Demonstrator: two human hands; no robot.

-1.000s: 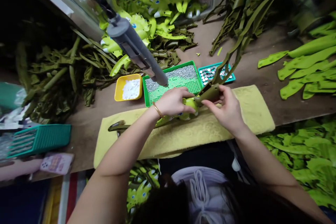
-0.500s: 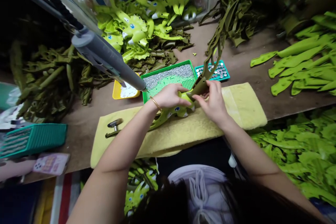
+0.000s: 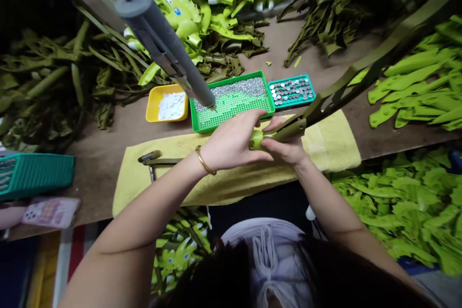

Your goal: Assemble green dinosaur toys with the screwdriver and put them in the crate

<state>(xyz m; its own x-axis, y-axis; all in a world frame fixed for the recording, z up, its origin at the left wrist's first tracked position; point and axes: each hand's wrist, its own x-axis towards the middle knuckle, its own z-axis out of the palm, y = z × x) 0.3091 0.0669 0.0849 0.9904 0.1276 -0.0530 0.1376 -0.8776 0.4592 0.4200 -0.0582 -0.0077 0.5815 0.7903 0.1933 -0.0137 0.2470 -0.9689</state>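
Observation:
My left hand [image 3: 233,142] is closed around a lime-green plastic toy part [image 3: 256,139], mostly hidden by the fingers. Pinched in my right hand [image 3: 290,150] is the near end of a long olive-green plastic strip [image 3: 294,128], which meets the lime part and reaches far up to the right. Both hands are over a folded yellow towel [image 3: 332,144]. Left of them on the towel lies a small metal tool with a dark end [image 3: 149,157]. A grey electric screwdriver [image 3: 169,53] hangs tip down above a green tray [image 3: 267,91] of small metal screws.
A yellow tub [image 3: 149,106] of white pieces and a teal tray [image 3: 314,94] of round metal bits flank the green tray. Lime toy heads [image 3: 180,12] are heaped behind. Olive strips [image 3: 50,72] pile up left; lime parts [image 3: 411,89] lie right. Teal stacked trays [image 3: 46,175] stand left.
The olive strip has swung from upright to slanting up and right. My hands have turned the lime part, whose eye and white spots no longer show. The view has shifted slightly.

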